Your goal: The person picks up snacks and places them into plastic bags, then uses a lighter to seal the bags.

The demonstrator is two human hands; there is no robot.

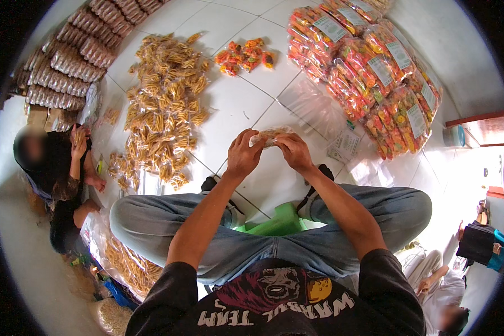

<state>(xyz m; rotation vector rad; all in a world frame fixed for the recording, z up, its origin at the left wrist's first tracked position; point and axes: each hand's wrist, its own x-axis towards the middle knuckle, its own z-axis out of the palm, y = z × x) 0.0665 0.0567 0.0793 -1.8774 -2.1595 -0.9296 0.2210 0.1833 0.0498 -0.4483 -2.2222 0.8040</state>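
Note:
A small clear plastic packet with brownish contents (pixel 269 135) is held between my two hands above the tiled floor. My left hand (pixel 244 153) grips its left end, with the thumb and fingers pinching the film. On its right end my right hand (pixel 294 150) closes, fingertips bent over the edge. The fingers partly cover the packet, and its exact contents are too small to tell. Beyond the hands, to the left, lies a long heap of small clear packets of brown stick snacks (pixel 164 105). A small group of orange and red snack packets (pixel 245 54) lies farther off.
Large bags of colourful snacks (pixel 361 71) are stacked at right, beside loose clear plastic bags (pixel 313 105) and printed sheets (pixel 344 145). Stacked packs (pixel 80 54) line the far left. A green plastic stool (pixel 277 222) is beneath me. One person (pixel 63 168) sits left, another (pixel 439 285) lower right.

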